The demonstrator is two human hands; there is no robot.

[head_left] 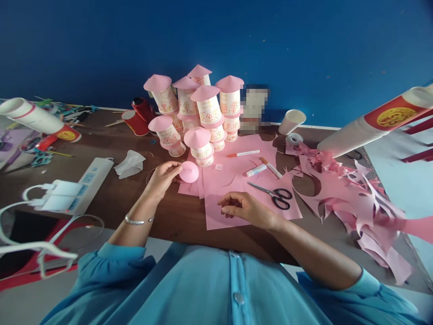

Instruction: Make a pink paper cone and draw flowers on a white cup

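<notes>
The left hand [165,178] pinches the edge of a small pink paper cone [189,173] between thumb and fingers, just in front of the cone-roofed paper-cup towers [209,111]. The right hand [246,209], its fingers loosely curled and ungripping, is over a pink paper sheet [213,215], near the black-handled scissors [274,193].

No text is legible: neither the round yellow emblem [395,116] on the right red-and-white tube [355,136] nor blue markings [88,177] on the left white, oblong power strip [98,172].
</notes>
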